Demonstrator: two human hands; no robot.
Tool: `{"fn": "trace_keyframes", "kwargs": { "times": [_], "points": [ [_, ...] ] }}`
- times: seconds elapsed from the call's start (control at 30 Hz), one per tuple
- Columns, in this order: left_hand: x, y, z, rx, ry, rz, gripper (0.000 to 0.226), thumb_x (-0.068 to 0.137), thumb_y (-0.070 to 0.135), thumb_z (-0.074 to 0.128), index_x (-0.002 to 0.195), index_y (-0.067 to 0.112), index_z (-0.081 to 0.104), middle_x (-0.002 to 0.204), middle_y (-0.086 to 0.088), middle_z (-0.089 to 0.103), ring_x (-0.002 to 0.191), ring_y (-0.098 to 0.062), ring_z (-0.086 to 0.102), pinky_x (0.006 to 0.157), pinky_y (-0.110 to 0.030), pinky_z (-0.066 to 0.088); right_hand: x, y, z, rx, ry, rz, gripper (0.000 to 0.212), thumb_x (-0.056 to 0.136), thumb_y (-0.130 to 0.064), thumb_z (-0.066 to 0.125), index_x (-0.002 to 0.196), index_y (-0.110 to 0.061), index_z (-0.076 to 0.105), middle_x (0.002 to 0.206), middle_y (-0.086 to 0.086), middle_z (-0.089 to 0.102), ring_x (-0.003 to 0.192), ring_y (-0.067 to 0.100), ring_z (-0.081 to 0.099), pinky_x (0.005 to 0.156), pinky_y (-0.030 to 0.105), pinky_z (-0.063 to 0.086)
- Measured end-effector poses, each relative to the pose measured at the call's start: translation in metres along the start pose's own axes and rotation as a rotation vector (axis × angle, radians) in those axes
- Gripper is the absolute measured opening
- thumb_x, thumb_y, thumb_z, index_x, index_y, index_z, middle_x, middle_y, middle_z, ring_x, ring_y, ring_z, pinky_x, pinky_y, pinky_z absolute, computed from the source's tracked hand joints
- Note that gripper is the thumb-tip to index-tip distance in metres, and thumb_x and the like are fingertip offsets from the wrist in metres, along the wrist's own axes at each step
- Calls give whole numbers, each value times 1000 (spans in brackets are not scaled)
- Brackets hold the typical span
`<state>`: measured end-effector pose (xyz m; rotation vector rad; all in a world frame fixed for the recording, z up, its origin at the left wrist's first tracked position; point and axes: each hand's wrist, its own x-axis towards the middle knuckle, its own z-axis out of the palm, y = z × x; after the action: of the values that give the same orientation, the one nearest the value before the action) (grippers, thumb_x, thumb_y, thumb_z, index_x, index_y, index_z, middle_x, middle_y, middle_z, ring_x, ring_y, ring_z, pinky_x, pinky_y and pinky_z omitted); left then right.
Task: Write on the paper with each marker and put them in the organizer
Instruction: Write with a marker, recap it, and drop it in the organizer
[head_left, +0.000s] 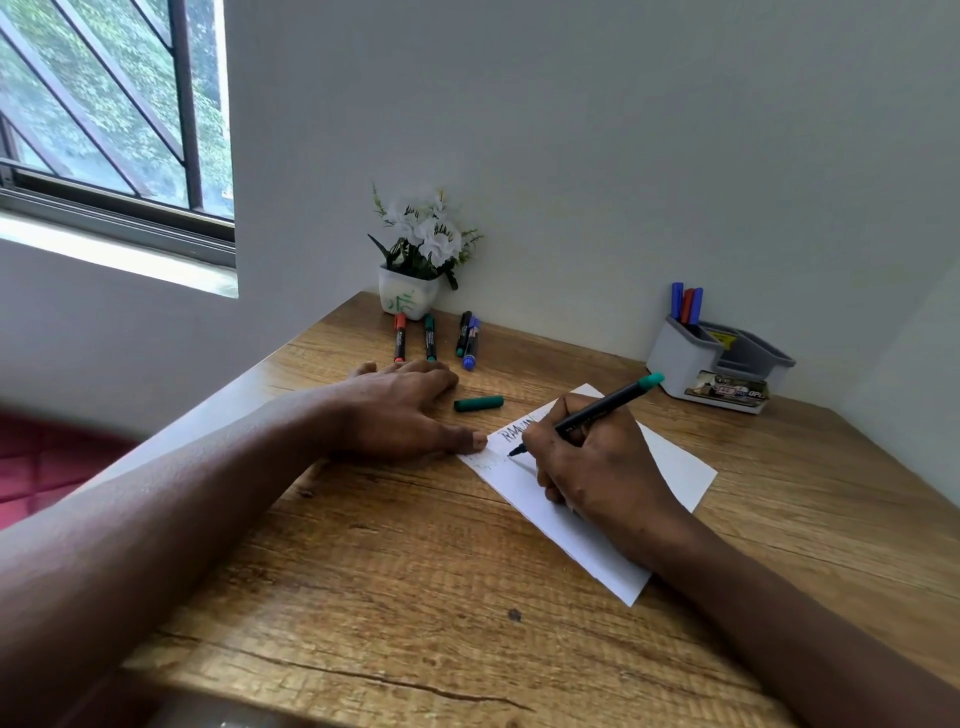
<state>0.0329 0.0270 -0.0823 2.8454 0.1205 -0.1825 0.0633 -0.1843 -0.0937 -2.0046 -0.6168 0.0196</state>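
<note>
Wooden desk (395, 571) carried the white paper (675, 467), whose edge lay under the thumb tip of the left hand (400, 410), its fingers flat and relaxed. The grey organizer (680, 358) stood well beyond the right hand (597, 462), whose fingers curled round a green marker (602, 408), tip on the sheet. The green cap (478, 403) lay just beside the left fingers; four capped markers (430, 338) lay beyond them.

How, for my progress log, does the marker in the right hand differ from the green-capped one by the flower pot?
The held marker is uncapped and tilted, tip on the paper; the lying marker is capped, flat on the table. Both have dark barrels and green ends.
</note>
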Motion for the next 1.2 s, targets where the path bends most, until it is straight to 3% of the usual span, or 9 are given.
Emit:
{"fn": "trace_keyframes", "kwargs": {
  "times": [0.33, 0.47, 0.53, 0.63, 0.77, 0.93, 1.0, 1.1, 1.2],
  "points": [
    [2, -1, 0, -3, 24, 22, 88, 90, 73, 46, 160, 30, 18, 169, 6, 12, 154, -20, 16, 125, -49, 11, 0, -1, 3, -13, 37, 70, 13, 93, -22, 68, 88, -10, 68, 62, 1, 70, 47, 6, 62, 45, 16, 45],
    [1, -3, 6, -65, 137, 52, 78, 89, 72, 52, 154, 35, 32, 162, 5, 32, 146, -18, 33, 120, -48, 27, 6, 1, -5, 303, 83, 213, 18, 98, -21, 60, 95, -5, 69, 64, 5, 70, 55, 12, 62, 50, 24, 45],
    [2, -6, 11, -93, 294, 93, 66, 91, 68, 52, 148, 38, 41, 154, 5, 46, 138, -17, 45, 111, -47, 39, 8, 2, -8, 459, 77, 256, 18, 99, -18, 59, 99, -4, 71, 68, 7, 71, 62, 15, 64, 53, 24, 47],
    [6, -6, 14, -64, 479, 176, 49, 96, 56, 54, 142, 41, 49, 146, 10, 54, 133, -13, 50, 106, -45, 45, 11, 4, -11, 599, 28, 275, 17, 99, -15, 58, 99, -7, 73, 74, 7, 73, 70, 17, 66, 58, 27, 49],
    [13, 4, 14, 6, 540, 213, 41, 97, 44, 59, 137, 40, 57, 134, 16, 61, 122, -7, 54, 101, -36, 48, 15, 6, -17, 678, -94, 278, 33, 103, -31, 51, 100, -8, 76, 77, 7, 72, 69, 14, 66, 62, 26, 51],
    [21, 7, 17, 76, 509, 191, 32, 96, 44, 62, 127, 39, 66, 113, 15, 65, 99, -3, 59, 87, -29, 53, 17, 9, -24, 753, -155, 312, 36, 104, -28, 48, 103, -5, 75, 81, 11, 73, 69, 16, 67, 64, 26, 54],
    [20, 5, 16, -4, 534, 175, 24, 95, 37, 64, 118, 39, 70, 106, 16, 66, 93, -2, 59, 81, -28, 54, 18, 9, -27, 813, -184, 321, 37, 103, -31, 50, 105, -4, 76, 83, 12, 73, 71, 17, 68, 66, 28, 54],
    [20, -3, 17, -303, 590, 189, 18, 94, 27, 69, 108, 37, 74, 95, 20, 70, 90, -2, 63, 71, -27, 54, 19, 10, -31, 903, -240, 333, 41, 101, -33, 50, 110, 0, 74, 86, 13, 73, 75, 19, 67, 69, 30, 52],
    [16, -5, 16, -503, 541, 241, 19, 95, 21, 68, 106, 36, 75, 97, 24, 72, 91, -1, 66, 62, -20, 51, 20, 12, -33, 910, -269, 325, 39, 102, -28, 48, 113, -1, 74, 89, 13, 74, 76, 19, 68, 68, 29, 55]
  ]
}}
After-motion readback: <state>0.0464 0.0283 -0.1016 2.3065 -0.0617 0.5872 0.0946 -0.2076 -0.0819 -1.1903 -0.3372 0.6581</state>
